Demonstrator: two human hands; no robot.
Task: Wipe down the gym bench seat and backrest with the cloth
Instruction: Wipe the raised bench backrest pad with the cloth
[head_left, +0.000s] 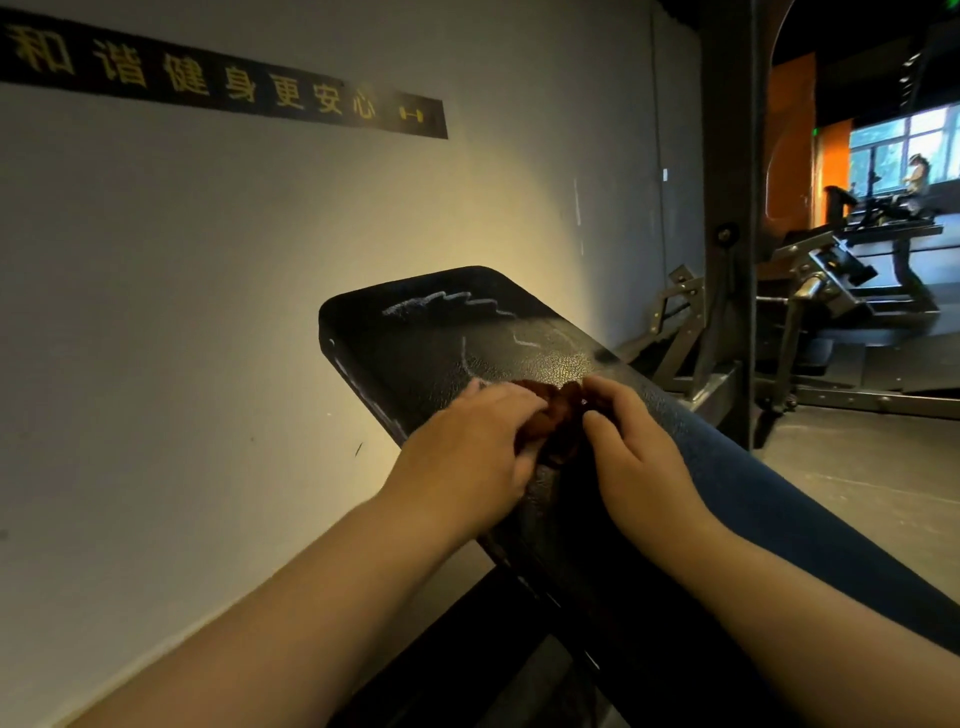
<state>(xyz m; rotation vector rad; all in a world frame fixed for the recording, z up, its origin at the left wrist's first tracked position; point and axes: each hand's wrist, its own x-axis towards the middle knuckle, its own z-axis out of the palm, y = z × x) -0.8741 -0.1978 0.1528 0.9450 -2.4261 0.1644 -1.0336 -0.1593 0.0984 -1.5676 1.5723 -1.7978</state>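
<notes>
Wiping of the bench (431, 353) is underway; my left hand (467, 452) and right hand (634, 452) both grip the cloth (553, 408). Next, I should push it ahead over the streaks (447, 304).

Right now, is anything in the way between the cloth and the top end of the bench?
Nothing visible is. The left hand and right hand grip the cloth on the pad. From there up to its far end, the pad carries only white streaks, no object.
</notes>
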